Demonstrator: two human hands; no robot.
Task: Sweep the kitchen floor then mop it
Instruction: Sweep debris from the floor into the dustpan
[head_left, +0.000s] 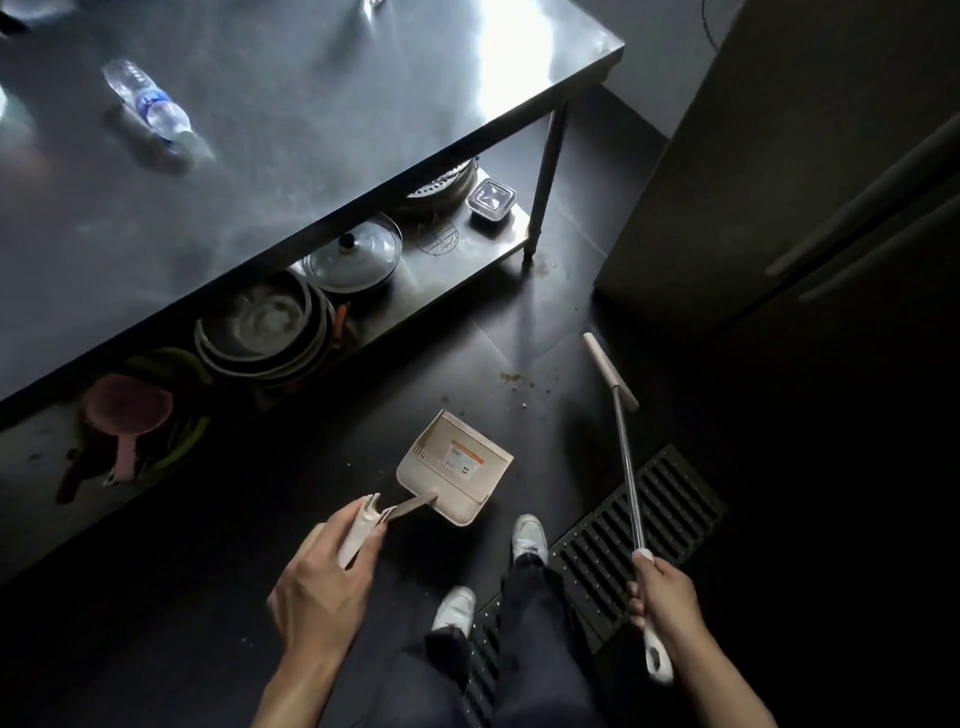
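Note:
My left hand (324, 582) grips the beige handle of a dustpan (453, 465) whose open pan rests on the dark floor, mouth facing the far right. My right hand (662, 592) is closed around the white grip of a broom (626, 467) with a metal shaft. Its narrow white head (609, 370) sits on the floor to the right of the pan. Brownish crumbs and dirt (514, 379) lie scattered on the tiles between the broom head and the dustpan's mouth. More specks (545, 267) lie near the table leg.
A steel table (291, 130) with a plastic bottle (148, 104) fills the upper left; its lower shelf holds pots, lids and a container (491, 200). A dark cabinet (810, 171) stands right. A floor drain grate (639, 525) runs beside my white shoes (530, 535).

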